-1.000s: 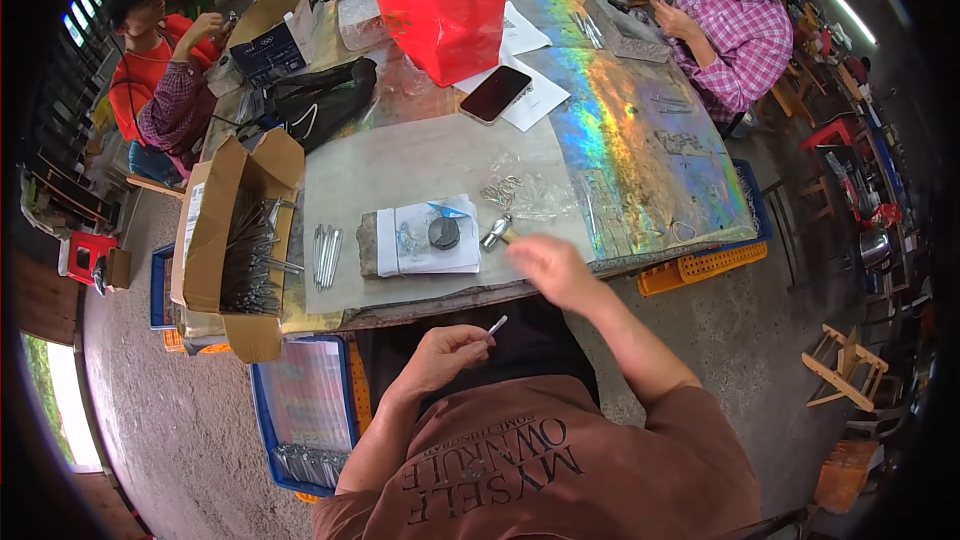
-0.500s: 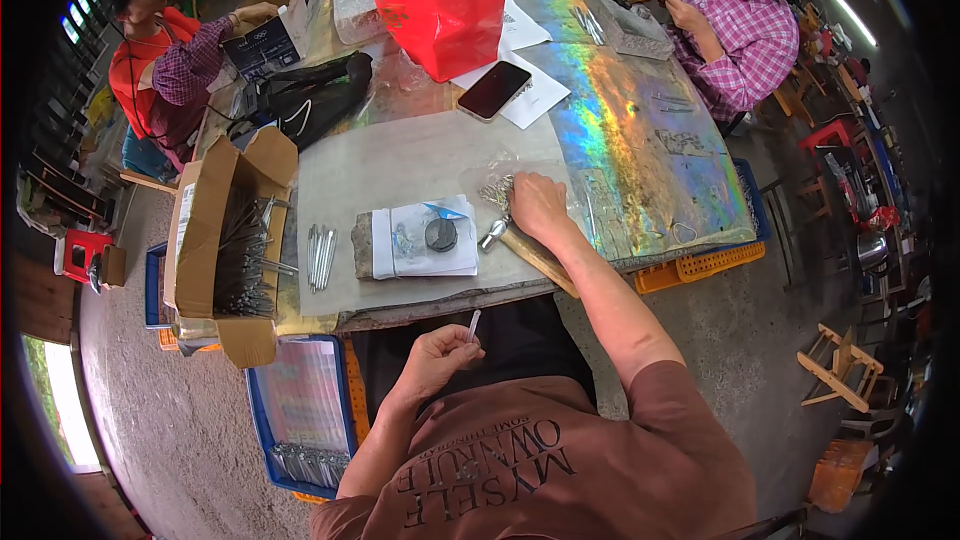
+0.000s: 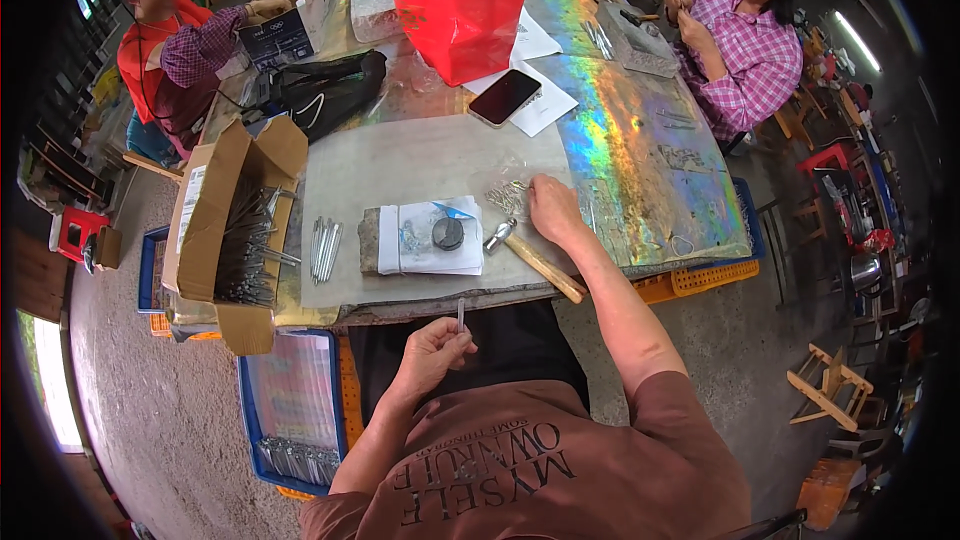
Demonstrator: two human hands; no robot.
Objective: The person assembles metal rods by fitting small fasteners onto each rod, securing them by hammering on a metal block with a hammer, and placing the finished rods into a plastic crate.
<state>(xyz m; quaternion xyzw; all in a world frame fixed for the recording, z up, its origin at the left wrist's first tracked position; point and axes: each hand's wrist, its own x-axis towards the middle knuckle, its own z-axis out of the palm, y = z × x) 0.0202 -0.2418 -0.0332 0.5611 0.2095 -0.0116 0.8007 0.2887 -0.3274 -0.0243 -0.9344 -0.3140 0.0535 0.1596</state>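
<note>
Near the table's front edge, my left hand (image 3: 437, 354) is closed round a short, thin metal rod (image 3: 461, 314) that points upward. My right hand (image 3: 555, 208) reaches over the table with fingers curled at the edge of a pile of small shiny metal pieces (image 3: 507, 198) on clear plastic; what its fingertips hold is hidden. Just below that hand lies a hammer (image 3: 540, 265) with a wooden handle. Left of the hammer, a round dark block (image 3: 448, 233) rests on a white paper-wrapped pad (image 3: 410, 258). Several metal rods (image 3: 324, 250) lie side by side farther left.
A cardboard box (image 3: 200, 260) of metal rods stands at the left edge. Farther back are a phone (image 3: 505, 98), a red bag (image 3: 460, 10) and a black bag (image 3: 335, 90). Two people sit at the far corners. A blue tray (image 3: 243, 390) is below the table.
My right hand has drawn slightly back from the metal pieces, uncovering more of the pile and the hammer. The rod in my left hand now stands more upright. The whole view has shifted a little.
</note>
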